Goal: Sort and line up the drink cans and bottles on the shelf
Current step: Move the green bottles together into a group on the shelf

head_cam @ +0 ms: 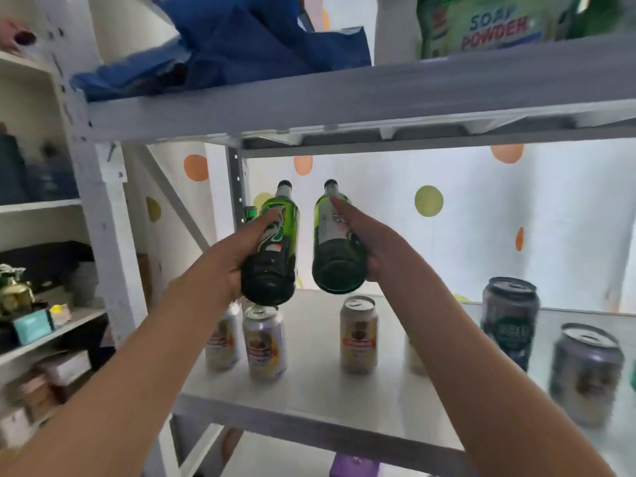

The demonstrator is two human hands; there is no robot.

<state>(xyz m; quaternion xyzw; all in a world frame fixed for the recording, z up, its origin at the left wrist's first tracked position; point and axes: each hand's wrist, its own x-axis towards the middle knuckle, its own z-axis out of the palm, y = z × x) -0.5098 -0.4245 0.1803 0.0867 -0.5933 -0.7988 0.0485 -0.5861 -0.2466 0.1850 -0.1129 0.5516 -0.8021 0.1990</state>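
Observation:
I hold two green glass bottles in the air above the white shelf (309, 401), side by side, necks pointing away from me. My left hand (237, 256) grips the left bottle (275, 249) round its body. My right hand (368, 242) grips the right bottle (335, 242), index finger stretched along its neck. Below them stand pale beer cans: two at the left (265, 342) (222, 342) and one in the middle (358, 333). My right forearm partly hides another can. Two dark cans (509, 321) (585, 373) stand at the right. A third green bottle's cap (250, 213) shows behind my left hand.
The upper shelf (344, 101) hangs close above the bottles, carrying blue cloth (223, 46) and a soap powder bag (492, 25). A white upright post (103, 218) bounds the left side. Another shelf unit with boxes (34, 325) stands at the far left. A dotted curtain hangs behind.

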